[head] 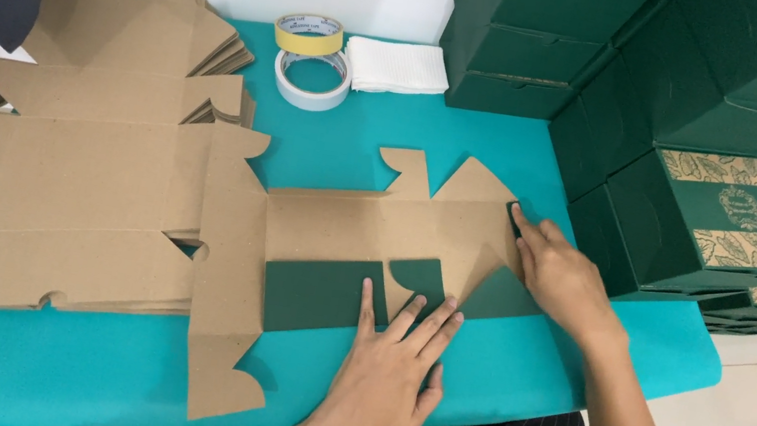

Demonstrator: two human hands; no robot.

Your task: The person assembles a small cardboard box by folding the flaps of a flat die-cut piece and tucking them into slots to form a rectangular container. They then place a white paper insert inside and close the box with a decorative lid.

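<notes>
left hand (390, 367) flat, fingers spread, pressing green flaps of the cardboard sheet (365, 231) | right hand (561, 272) flat, holding down its right edge | sheet lies on teal table (526, 368), tape rolls (313, 61) behind

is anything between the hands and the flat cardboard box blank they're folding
Nothing visible. The left hand lies flat on the folded green flaps of the box blank, and the right hand presses directly on its right edge. The tape rolls sit well behind.
</notes>
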